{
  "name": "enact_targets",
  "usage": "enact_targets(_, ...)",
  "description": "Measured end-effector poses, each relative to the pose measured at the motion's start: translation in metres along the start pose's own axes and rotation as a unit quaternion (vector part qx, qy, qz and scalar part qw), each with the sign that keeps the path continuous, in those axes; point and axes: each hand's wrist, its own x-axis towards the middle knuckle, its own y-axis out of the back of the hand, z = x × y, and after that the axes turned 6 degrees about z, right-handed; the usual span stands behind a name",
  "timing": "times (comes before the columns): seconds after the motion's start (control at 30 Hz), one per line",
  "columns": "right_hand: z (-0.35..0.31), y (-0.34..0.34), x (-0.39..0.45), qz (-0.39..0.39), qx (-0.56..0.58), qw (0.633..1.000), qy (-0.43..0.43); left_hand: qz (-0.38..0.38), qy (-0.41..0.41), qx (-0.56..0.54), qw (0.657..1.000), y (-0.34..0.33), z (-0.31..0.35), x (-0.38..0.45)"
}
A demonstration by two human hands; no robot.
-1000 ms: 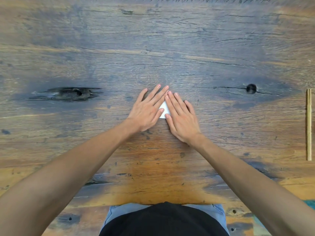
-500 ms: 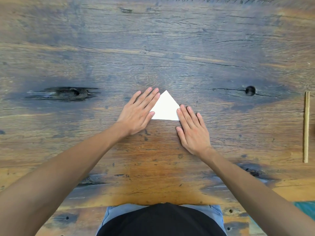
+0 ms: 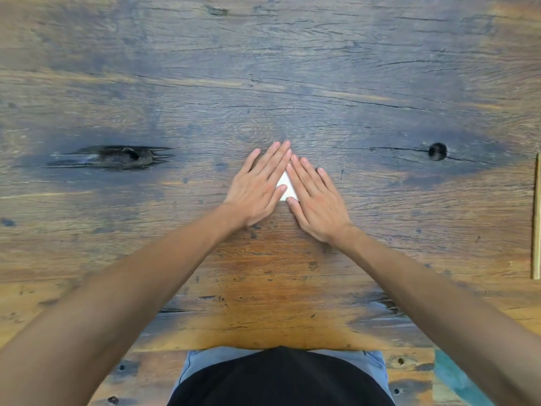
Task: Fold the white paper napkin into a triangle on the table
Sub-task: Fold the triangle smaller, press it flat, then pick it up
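At table (image 3: 336, 68) centre, we press napkin (image 3: 286, 190) under both flat, outspread palms, gripping nothing: left hand (image 3: 257, 189), right hand (image 3: 317, 200). We judge: sweep firmly outward along creases, keep edges aligned.

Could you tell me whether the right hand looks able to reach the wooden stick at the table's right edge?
Probably yes: the right hand lies flat on the napkin, and bare table separates it from the stick.

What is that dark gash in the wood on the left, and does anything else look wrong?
The gash looks like an old split knot in the table, with a small round hole opposite. Nothing looks spilled or askew; both hands lie flat over the napkin.
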Motion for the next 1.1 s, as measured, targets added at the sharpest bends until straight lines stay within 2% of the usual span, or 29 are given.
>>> enact_targets(0.23, 0.005, -0.012, -0.012, 0.031, -0.008, 0.999, -0.017, 0.018, -0.005, 0.003, 1.0, -0.008, -0.003, -0.001)
enact_targets(0.43, 0.02, -0.014, -0.059, 0.025, -0.018, 0.999, -0.031, 0.019, -0.015, 0.006, 1.0, -0.007, -0.011, -0.009)
enact_targets(0.73, 0.023, -0.014, -0.066, 0.021, -0.02, 0.999, -0.029, 0.002, 0.041, 0.025, 0.999, -0.003, -0.032, -0.054)
enact_targets(0.9, 0.018, -0.005, -0.064, 0.007, -0.01, 0.999, -0.034, -0.026, 0.101, 0.01, 0.995, 0.009, -0.046, -0.099)
enact_targets(1.0, 0.014, 0.006, -0.06, 0.004, 0.066, 0.996, -0.06, -0.02, 0.161, -0.045, 0.986, 0.021, -0.036, -0.11)
enact_targets(1.1, 0.005, 0.022, -0.041, 0.051, 0.189, 0.969, -0.152, 0.038, 0.207, -0.112, 0.971, 0.036, -0.018, -0.094)
